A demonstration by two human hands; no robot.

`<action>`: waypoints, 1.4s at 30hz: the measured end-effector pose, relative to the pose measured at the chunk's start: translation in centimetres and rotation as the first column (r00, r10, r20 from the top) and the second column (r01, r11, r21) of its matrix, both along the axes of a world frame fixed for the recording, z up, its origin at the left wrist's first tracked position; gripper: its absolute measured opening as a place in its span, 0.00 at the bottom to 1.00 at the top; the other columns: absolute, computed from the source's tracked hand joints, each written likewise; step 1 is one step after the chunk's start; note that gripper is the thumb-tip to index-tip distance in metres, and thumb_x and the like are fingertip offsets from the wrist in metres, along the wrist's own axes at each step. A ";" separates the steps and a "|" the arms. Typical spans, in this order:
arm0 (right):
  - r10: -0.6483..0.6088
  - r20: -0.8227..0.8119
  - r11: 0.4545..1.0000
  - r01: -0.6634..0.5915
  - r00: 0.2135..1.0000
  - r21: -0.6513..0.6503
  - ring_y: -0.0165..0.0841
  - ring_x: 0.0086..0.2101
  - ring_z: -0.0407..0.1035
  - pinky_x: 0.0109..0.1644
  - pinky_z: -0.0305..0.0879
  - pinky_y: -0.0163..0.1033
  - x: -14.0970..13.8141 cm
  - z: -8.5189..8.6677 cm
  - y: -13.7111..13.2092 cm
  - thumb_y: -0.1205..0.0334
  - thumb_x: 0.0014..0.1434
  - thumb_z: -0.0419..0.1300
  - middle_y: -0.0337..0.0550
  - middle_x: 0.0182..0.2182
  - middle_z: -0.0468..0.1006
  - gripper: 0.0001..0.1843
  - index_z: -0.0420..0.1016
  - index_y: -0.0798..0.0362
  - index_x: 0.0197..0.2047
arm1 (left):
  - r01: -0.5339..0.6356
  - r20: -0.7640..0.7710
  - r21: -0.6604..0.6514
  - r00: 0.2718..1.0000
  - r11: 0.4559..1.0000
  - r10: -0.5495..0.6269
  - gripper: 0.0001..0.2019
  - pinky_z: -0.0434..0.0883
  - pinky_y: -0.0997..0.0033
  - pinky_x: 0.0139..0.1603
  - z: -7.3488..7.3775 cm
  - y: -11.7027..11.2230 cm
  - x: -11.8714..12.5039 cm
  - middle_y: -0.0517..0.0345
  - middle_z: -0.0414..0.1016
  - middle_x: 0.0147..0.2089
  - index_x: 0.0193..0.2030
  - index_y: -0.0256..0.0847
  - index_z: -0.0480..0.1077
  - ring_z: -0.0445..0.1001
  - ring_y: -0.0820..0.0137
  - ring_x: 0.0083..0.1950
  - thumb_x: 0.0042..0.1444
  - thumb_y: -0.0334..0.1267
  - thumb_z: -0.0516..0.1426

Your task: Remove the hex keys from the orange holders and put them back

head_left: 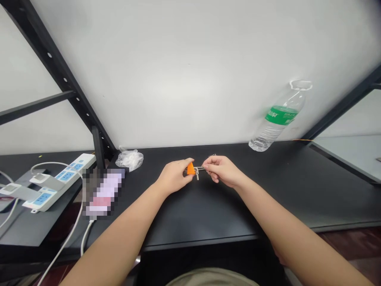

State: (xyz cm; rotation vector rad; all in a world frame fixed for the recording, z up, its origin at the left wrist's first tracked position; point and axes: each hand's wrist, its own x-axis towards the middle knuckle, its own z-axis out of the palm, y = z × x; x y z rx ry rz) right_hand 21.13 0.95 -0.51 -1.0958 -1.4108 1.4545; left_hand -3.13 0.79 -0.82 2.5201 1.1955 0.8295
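Observation:
Above the black tabletop, my left hand (174, 174) grips an orange hex key holder (191, 169) between thumb and fingers. Several metal hex keys (197, 174) stick out of the holder on its right side, their short bent ends showing. My right hand (222, 170) is closed in a pinch on a long, thin hex key (201, 168) that runs across to the holder. Whether that key's far end sits inside the holder I cannot tell. A small ridged object, partly hidden, shows just behind my right fingers.
A crumpled clear plastic bag (130, 159) lies at the back left. Left of my arm are a blurred-out phone (105, 193) on a white cable and a white power strip (61, 180) with plugs. A green-labelled water bottle (276, 119) stands back right, before the white wall.

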 end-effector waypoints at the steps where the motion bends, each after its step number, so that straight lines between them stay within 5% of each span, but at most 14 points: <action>1: -0.007 -0.001 1.000 0.007 1.000 0.001 0.25 0.17 0.58 0.18 0.60 0.33 0.0 0.1 0.0 0.50 0.53 0.72 0.35 0.21 0.69 0.17 0.76 0.54 0.36 | -0.001 -0.002 -0.001 1.000 1.000 0.001 0.25 0.74 0.70 0.44 0.0 0.0 0.0 0.58 0.80 0.49 0.64 0.47 0.68 0.79 0.68 0.42 0.58 0.38 0.60; 17: 0.035 -0.022 0.995 -0.037 0.999 -0.095 0.23 0.17 0.57 0.17 0.57 0.31 -0.1 0.6 -0.3 0.53 0.53 0.72 0.34 0.19 0.68 0.16 0.74 0.55 0.33 | -0.019 0.064 0.069 0.998 0.997 0.014 0.25 0.75 0.68 0.48 -0.3 -0.1 0.1 0.58 0.80 0.50 0.64 0.46 0.68 0.79 0.69 0.43 0.60 0.39 0.60; 26: -0.029 -0.109 0.999 0.025 0.994 -0.036 0.24 0.17 0.56 0.17 0.57 0.32 0.0 0.8 -0.3 0.54 0.54 0.72 0.34 0.20 0.67 0.14 0.75 0.54 0.35 | -0.006 0.073 0.044 0.997 0.999 0.003 0.25 0.75 0.68 0.49 -0.5 0.1 0.1 0.59 0.81 0.49 0.64 0.47 0.68 0.79 0.69 0.43 0.59 0.38 0.61; 37: -0.007 -0.022 0.997 0.005 1.000 -0.076 0.23 0.16 0.58 0.16 0.58 0.31 -1.6 -0.2 -0.5 0.48 0.54 0.72 0.35 0.23 0.72 0.19 0.73 0.54 0.36 | 0.041 -0.128 0.160 0.992 0.986 -0.021 0.20 0.73 0.64 0.49 -0.3 -0.5 0.9 0.55 0.81 0.45 0.61 0.45 0.68 0.79 0.63 0.45 0.62 0.40 0.59; 42: -0.068 0.104 0.997 0.065 0.992 0.037 0.25 0.16 0.60 0.17 0.59 0.31 -2.4 -0.9 -0.5 0.44 0.58 0.68 0.34 0.19 0.70 0.20 0.71 0.52 0.32 | -0.047 -0.137 0.136 0.988 0.990 0.066 0.22 0.73 0.66 0.47 -0.7 -0.3 0.9 0.56 0.80 0.47 0.62 0.47 0.67 0.79 0.64 0.46 0.61 0.38 0.59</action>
